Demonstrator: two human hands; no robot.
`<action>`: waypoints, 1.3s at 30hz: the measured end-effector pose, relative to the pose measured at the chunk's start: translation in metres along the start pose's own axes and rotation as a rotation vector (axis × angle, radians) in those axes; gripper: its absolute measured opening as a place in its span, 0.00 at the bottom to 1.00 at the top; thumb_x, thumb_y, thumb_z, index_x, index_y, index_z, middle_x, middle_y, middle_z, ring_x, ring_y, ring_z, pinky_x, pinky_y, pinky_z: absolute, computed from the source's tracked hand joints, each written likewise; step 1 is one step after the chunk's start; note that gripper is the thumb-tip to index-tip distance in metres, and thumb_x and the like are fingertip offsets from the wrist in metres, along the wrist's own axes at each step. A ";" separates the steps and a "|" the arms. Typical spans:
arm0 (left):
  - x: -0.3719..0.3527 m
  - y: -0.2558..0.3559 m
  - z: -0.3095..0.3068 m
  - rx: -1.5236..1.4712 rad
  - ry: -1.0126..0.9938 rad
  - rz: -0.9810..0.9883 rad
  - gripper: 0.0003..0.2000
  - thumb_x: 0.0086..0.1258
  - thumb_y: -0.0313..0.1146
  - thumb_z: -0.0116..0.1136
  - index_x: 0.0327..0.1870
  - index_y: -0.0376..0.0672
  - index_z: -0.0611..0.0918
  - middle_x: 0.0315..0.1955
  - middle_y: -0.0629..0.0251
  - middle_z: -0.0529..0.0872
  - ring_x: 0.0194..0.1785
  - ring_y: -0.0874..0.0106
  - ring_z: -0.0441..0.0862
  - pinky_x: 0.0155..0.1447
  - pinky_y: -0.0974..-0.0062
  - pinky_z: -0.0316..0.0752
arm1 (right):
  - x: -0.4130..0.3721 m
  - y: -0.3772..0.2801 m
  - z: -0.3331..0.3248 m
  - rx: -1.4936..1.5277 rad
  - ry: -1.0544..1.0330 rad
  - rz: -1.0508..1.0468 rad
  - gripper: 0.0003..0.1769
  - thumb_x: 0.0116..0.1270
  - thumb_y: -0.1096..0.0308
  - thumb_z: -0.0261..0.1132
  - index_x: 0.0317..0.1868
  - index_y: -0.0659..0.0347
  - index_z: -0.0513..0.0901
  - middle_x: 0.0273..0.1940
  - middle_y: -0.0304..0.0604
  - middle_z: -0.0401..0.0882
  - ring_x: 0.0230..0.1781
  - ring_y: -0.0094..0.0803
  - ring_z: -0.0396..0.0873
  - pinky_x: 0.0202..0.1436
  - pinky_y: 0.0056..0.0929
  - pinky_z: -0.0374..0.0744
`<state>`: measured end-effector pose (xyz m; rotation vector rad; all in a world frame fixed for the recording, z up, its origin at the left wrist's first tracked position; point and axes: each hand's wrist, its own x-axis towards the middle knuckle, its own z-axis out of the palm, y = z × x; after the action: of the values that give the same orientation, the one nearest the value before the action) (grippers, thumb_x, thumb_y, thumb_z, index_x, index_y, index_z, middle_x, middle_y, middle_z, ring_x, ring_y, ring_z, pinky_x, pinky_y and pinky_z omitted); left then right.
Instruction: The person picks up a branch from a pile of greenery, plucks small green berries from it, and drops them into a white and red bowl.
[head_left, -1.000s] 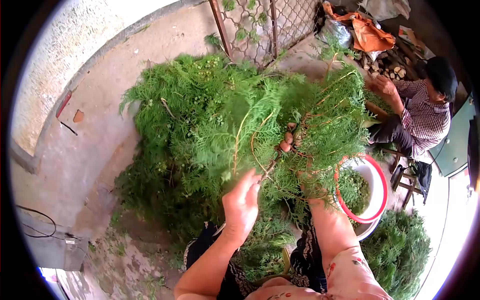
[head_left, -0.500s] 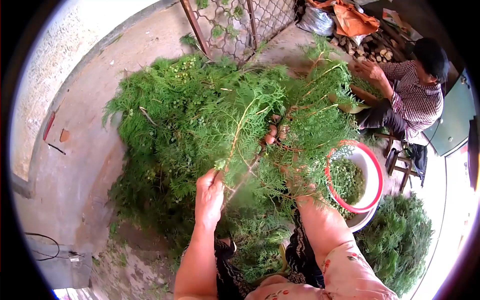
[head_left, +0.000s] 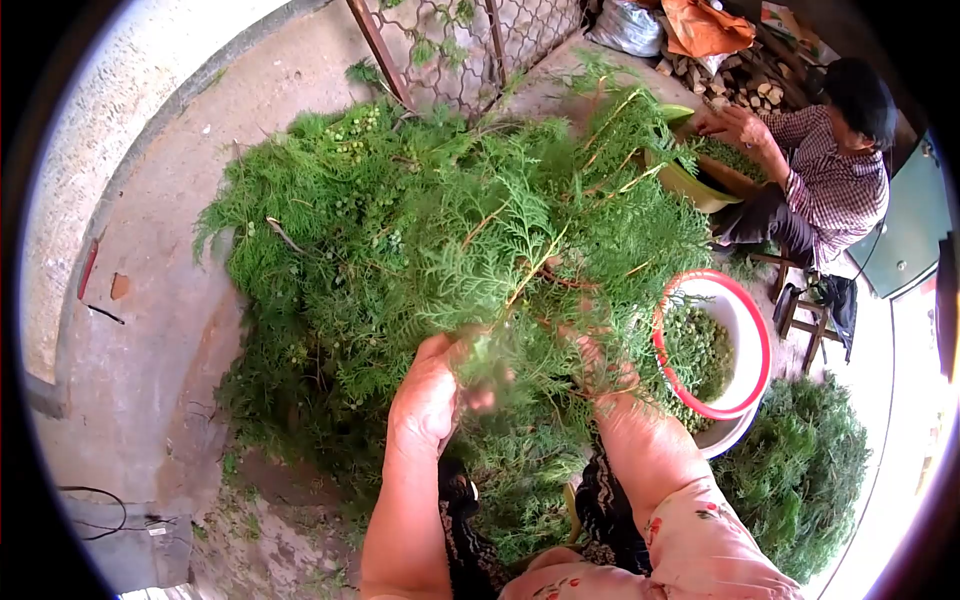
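Observation:
A big heap of green conifer branches [head_left: 320,250] lies on the ground before me. My left hand [head_left: 430,388] is closed on a leafy branch [head_left: 525,285] at the heap's near side, its fingertips blurred. Right of it, my right hand [head_left: 600,365] is among the sprigs, mostly covered by foliage, so its fingers and what they hold cannot be made out. Just beyond my right forearm is a white bucket with a red rim [head_left: 765,350], tilted, with small green cones [head_left: 700,350] inside.
A person [head_left: 835,180] sits at the upper right beside a yellow-green tub [head_left: 685,185]. A metal lattice [head_left: 450,60] stands at the back, with chopped wood [head_left: 765,90] to its right. Another green pile [head_left: 800,465] lies at the lower right, near a wooden stool [head_left: 810,325].
My left hand has moved slightly right and turned inward, and the branch has shifted with it. Foliage now covers the reddish round things seen earlier. More of the tub shows.

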<state>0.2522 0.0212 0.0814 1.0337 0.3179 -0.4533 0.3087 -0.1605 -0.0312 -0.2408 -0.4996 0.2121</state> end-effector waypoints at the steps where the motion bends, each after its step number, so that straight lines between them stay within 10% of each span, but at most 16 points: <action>1: 0.000 0.002 0.001 0.015 0.002 0.007 0.13 0.63 0.40 0.58 0.42 0.41 0.76 0.27 0.63 0.82 0.24 0.69 0.81 0.17 0.78 0.67 | -0.002 0.000 -0.001 -0.011 0.011 -0.002 0.31 0.61 0.51 0.59 0.59 0.62 0.65 0.51 0.51 0.71 0.46 0.42 0.73 0.48 0.44 0.72; 10: 0.002 0.000 0.007 0.186 0.231 0.301 0.05 0.65 0.28 0.53 0.37 0.36 0.79 0.25 0.64 0.81 0.19 0.78 0.75 0.12 0.86 0.59 | -0.026 -0.023 -0.007 -0.294 0.297 -0.136 0.27 0.61 0.53 0.60 0.56 0.60 0.70 0.51 0.50 0.73 0.45 0.41 0.74 0.47 0.40 0.74; 17: 0.002 0.000 0.014 0.085 0.386 0.495 0.09 0.61 0.30 0.62 0.38 0.36 0.80 0.21 0.71 0.78 0.17 0.82 0.71 0.13 0.87 0.57 | 0.059 -0.068 0.063 -0.823 1.079 -0.279 0.10 0.65 0.64 0.60 0.39 0.62 0.80 0.36 0.40 0.78 0.33 0.26 0.75 0.39 0.22 0.73; 21: 0.004 0.002 0.012 0.057 0.448 0.485 0.09 0.59 0.29 0.64 0.39 0.38 0.81 0.19 0.74 0.77 0.14 0.86 0.65 0.13 0.86 0.55 | 0.066 -0.055 0.082 -1.378 0.826 -0.635 0.08 0.67 0.69 0.58 0.41 0.64 0.78 0.33 0.37 0.78 0.31 0.20 0.73 0.39 0.17 0.72; 25: 0.015 -0.009 0.006 0.108 0.457 0.580 0.11 0.59 0.29 0.65 0.41 0.37 0.80 0.19 0.74 0.78 0.13 0.87 0.62 0.14 0.86 0.53 | 0.063 -0.027 0.125 -1.348 0.388 -0.426 0.06 0.64 0.75 0.59 0.41 0.62 0.78 0.33 0.38 0.79 0.31 0.22 0.75 0.37 0.20 0.75; 29: 0.006 -0.003 0.020 0.132 0.430 0.498 0.07 0.62 0.24 0.58 0.41 0.38 0.81 0.29 0.65 0.83 0.25 0.78 0.78 0.29 0.82 0.75 | 0.061 -0.001 0.134 -1.613 0.005 -0.278 0.06 0.59 0.80 0.61 0.37 0.66 0.80 0.37 0.44 0.79 0.35 0.28 0.78 0.40 0.23 0.76; 39: 0.005 -0.004 0.023 0.112 0.396 0.452 0.07 0.60 0.25 0.61 0.40 0.38 0.81 0.30 0.69 0.84 0.26 0.84 0.76 0.27 0.87 0.68 | 0.052 0.012 0.113 -1.463 0.336 0.024 0.13 0.56 0.74 0.68 0.42 0.67 0.78 0.33 0.40 0.80 0.32 0.21 0.75 0.37 0.22 0.75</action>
<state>0.2560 -0.0020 0.0873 1.2636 0.3991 0.1471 0.2956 -0.1164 0.0843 -1.6786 -0.2319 -0.2150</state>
